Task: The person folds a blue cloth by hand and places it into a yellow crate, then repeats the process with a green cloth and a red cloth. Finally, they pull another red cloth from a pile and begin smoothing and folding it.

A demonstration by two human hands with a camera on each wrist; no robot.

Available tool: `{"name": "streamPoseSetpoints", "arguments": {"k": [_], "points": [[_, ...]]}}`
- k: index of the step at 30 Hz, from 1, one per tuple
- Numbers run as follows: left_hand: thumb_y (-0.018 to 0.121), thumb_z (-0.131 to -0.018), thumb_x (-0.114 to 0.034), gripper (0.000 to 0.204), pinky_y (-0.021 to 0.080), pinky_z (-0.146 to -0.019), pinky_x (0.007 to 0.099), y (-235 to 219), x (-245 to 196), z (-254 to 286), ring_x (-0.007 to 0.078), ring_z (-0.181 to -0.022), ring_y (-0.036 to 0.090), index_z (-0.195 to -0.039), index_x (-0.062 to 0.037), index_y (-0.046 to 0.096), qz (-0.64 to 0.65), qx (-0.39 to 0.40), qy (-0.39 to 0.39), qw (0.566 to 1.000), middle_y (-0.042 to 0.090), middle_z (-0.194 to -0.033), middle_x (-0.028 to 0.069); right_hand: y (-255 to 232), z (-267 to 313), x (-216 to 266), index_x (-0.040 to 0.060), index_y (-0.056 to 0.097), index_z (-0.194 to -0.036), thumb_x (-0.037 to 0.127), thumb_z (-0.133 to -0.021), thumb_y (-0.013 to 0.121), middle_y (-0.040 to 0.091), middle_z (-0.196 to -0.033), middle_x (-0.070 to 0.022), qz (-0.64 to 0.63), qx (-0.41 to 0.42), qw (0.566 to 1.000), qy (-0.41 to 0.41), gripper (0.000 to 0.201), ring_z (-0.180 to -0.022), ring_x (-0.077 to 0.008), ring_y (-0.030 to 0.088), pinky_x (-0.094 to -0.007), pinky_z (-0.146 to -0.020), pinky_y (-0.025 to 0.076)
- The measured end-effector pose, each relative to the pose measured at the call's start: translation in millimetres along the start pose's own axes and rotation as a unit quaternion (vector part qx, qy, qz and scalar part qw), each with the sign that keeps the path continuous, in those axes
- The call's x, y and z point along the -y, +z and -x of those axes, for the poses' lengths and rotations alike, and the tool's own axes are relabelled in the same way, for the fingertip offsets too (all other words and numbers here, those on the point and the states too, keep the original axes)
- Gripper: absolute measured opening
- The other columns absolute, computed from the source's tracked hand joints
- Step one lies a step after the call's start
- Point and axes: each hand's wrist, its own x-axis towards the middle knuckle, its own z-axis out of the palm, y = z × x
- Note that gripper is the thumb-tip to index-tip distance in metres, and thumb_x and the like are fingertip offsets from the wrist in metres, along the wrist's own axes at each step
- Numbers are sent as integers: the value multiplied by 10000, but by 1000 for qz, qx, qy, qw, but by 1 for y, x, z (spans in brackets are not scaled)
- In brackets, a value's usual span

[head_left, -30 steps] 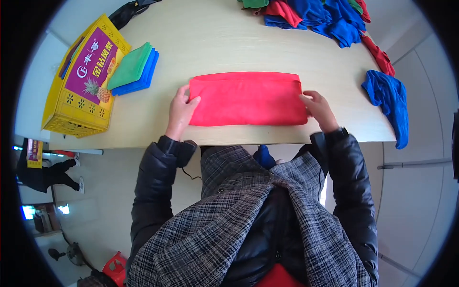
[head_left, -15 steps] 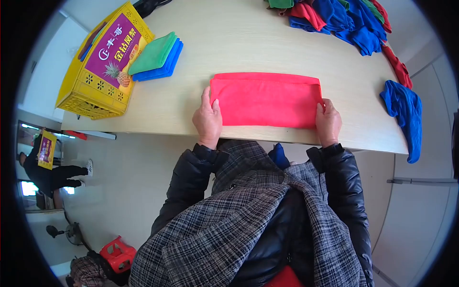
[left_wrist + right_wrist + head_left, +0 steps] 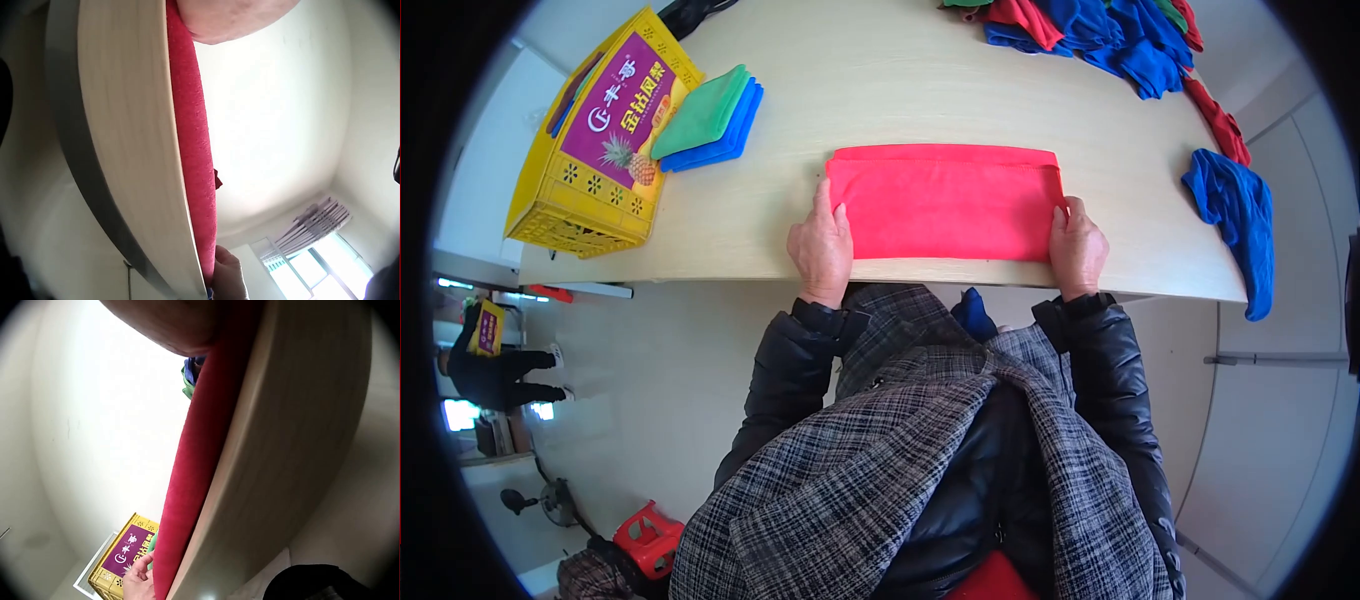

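Note:
A folded red cloth [image 3: 945, 205] lies flat near the table's front edge, a folded strip along its far side. At its left end the left hand [image 3: 821, 250] holds the edge, thumb by the near side and fingers pointing away. The right hand [image 3: 1079, 250] grips the right end between thumb and fingers. In the left wrist view the red cloth [image 3: 195, 137] shows edge-on, with the right hand [image 3: 229, 279] at its far end. The right wrist view shows the cloth [image 3: 194, 456] from the side, the left hand [image 3: 139, 582] beyond.
On the left of the table [image 3: 880, 80] stands a yellow crate [image 3: 580, 215], with a folded green cloth [image 3: 702, 110] over blue ones [image 3: 720, 150] beside it. Crumpled cloths [image 3: 1120, 40] are heaped at the far right; a blue cloth [image 3: 1230, 195] hangs over the right edge.
Both hands have shifted nearer the front along the cloth's ends, and the right hand's fingers have closed in on its edge. The head view has also shifted. The cloth stays folded.

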Motion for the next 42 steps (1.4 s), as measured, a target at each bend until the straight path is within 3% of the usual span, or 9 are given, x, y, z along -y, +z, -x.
{"name": "streamPoseSetpoints", "arguments": {"k": [4, 7, 12, 15, 20, 28, 33, 36, 42], "points": [[642, -927, -157, 448, 469, -762, 460, -13, -9, -1, 327, -784, 641, -1352, -67, 534, -34, 36, -5, 999, 687, -967, 148, -10, -3, 2, 107, 629, -1110, 219, -958, 596, 714, -864, -167, 29, 56, 998, 32, 192, -787, -366, 688, -463, -688, 547], [640, -919, -145, 447, 454, -841, 466, -20, -19, -5, 316, -928, 636, -1345, -55, 539, -55, -7, 37, 998, 664, -1124, 153, -29, -7, 8, 69, 627, -1132, 198, -938, 617, 691, -1008, -182, 2, -36, 996, -79, 233, -903, -357, 669, -431, -751, 544], [575, -950, -172, 470, 356, -1068, 475, -4, -43, -5, 320, -1243, 519, -1395, -39, 496, 7, 74, 204, 976, 569, -1347, 158, -24, 12, 83, 26, 529, -1359, 245, -935, 624, 611, -1240, -200, -141, 83, 953, -255, 486, -1188, -362, 560, -466, -1019, 437], [536, -977, -222, 500, 282, -1161, 479, 25, -54, -3, 316, -1358, 447, -1434, -33, 462, 12, 113, 298, 948, 526, -1425, 162, 10, 43, 118, 37, 468, -1443, 349, -973, 564, 499, -1429, -197, -160, 115, 945, -262, 572, -1359, -363, 434, -486, -1134, 329], [475, -1009, -343, 577, 150, -1219, 504, 21, -55, 6, 304, -1488, 269, -1512, -75, 378, -19, 180, 212, 960, 358, -1573, 147, 28, 34, 93, 53, 401, -1506, 483, -1009, 447, 343, -1588, -147, -52, 157, 951, -261, 659, -1489, -359, 255, -506, -1211, 189], [396, -1045, -385, 596, 98, -1224, 495, 13, -28, -10, 297, -1529, 161, -1566, -115, 293, -77, 240, 99, 963, 246, -1642, 103, 12, -5, 18, 65, 397, -1513, 488, -1012, 436, 353, -1586, -132, 31, 112, 980, -164, 658, -1490, -360, 248, -504, -1212, 181], [374, -1054, -401, 595, 98, -1220, 511, 2, -10, -10, 302, -1528, 163, -1567, -111, 289, -80, 216, 100, 968, 248, -1641, 104, -3, -11, -4, 69, 391, -1517, 484, -1008, 447, 338, -1593, -136, 9, 130, 986, -108, 658, -1493, -357, 241, -518, -1206, 185], [372, -1055, -410, 599, 102, -1217, 521, 2, -20, -16, 302, -1527, 167, -1568, -112, 288, -93, 197, 128, 968, 246, -1642, 105, -7, -8, 8, 67, 379, -1520, 482, -1001, 462, 322, -1600, -140, 126, 86, 980, -124, 670, -1496, -351, 239, -528, -1205, 185], [369, -1053, -422, 603, 104, -1215, 532, 17, -65, -9, 297, -1523, 186, -1572, -126, 286, -88, 255, 184, 945, 242, -1644, 98, 0, 9, 49, 94, 412, -1510, 500, -986, 486, 340, -1592, -135, -54, 159, 970, -175, 667, -1509, -327, 217, -525, -1210, 177]]}}
